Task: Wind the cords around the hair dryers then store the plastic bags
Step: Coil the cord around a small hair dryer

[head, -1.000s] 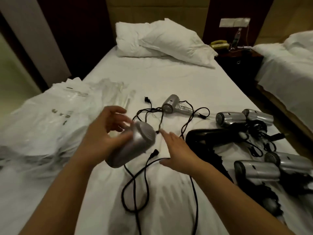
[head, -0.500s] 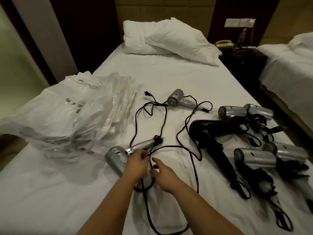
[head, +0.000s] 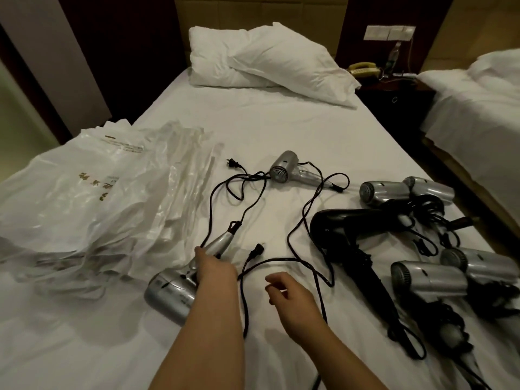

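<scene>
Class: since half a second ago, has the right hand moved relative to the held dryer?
Yes. The right hand has drawn away rightward from the dryer, which the left hand holds.

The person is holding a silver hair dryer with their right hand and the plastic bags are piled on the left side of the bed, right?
Not quite. The head view shows the left hand holding the silver hair dryer; the right hand holds nothing. The plastic bags are indeed piled on the left side of the bed.

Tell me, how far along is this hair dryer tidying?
Done: the dryers on the right look wound already. In hand: the left hand holds a silver dryer whose cord lies loose; the right hand holds nothing. Left: the far dryer, also unwound, and the plastic bags.
</scene>
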A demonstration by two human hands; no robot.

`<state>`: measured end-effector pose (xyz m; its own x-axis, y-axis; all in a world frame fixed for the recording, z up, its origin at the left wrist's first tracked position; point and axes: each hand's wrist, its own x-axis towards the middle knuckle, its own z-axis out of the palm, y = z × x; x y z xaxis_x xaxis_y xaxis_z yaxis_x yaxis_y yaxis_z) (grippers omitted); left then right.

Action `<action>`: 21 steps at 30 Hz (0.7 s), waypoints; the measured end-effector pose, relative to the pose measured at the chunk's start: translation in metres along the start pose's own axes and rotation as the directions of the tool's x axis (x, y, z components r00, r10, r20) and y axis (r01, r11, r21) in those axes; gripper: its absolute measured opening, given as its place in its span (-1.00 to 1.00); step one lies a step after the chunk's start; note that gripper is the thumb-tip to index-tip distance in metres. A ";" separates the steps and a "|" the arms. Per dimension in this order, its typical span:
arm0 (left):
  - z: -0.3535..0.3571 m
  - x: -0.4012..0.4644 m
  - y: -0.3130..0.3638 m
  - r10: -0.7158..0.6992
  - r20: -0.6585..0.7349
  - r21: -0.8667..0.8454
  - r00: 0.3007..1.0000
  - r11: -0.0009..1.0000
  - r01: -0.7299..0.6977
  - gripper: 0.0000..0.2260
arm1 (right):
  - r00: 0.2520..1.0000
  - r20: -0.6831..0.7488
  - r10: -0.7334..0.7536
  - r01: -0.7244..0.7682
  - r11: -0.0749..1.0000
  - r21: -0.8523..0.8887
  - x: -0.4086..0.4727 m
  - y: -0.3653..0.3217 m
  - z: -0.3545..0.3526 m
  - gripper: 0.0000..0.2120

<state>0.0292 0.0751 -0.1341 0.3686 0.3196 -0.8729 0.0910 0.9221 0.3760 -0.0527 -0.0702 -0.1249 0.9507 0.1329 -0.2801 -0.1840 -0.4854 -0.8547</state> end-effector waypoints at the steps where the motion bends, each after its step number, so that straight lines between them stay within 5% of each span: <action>1: 0.000 0.000 0.000 0.011 -0.024 -0.020 1.000 1.000 -0.011 -0.49 | 1.000 -0.016 -0.025 0.025 1.000 0.009 -0.001 -0.005 -0.002 -0.77; 4: -0.007 -0.007 -0.010 0.051 0.097 -0.100 0.994 0.994 -0.042 -0.60 | 0.992 -0.050 -0.113 0.113 0.994 -0.001 -0.003 -0.024 -0.006 -0.77; 7: -0.022 -0.029 -0.022 0.120 0.296 -0.044 0.948 0.993 -0.112 -0.88 | 0.957 -0.046 -0.285 0.268 0.936 -0.229 -0.001 -0.038 -0.010 -0.59; 12: -0.047 -0.080 -0.006 0.217 0.472 0.001 0.855 0.969 -0.246 -0.93 | 0.928 0.061 -0.367 0.296 0.630 -0.718 -0.002 -0.042 -0.014 -0.37; 17: -0.052 -0.122 0.025 0.277 0.516 -0.257 0.811 0.953 -0.162 -0.89 | 0.837 0.108 -0.537 0.475 0.614 -0.630 -0.033 -0.066 -0.012 -0.68; 21: -0.060 -0.140 0.042 0.579 0.401 -0.231 0.710 0.814 -0.534 -0.70 | 0.812 0.230 -0.536 0.569 0.642 -0.513 -0.068 -0.073 -0.010 -0.56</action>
<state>-0.0740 0.0827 -0.0151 0.6851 0.6736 -0.2775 -0.3360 0.6301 0.7001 -0.1016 -0.0526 -0.0396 0.8137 0.5666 0.1301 0.5508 -0.6799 -0.4841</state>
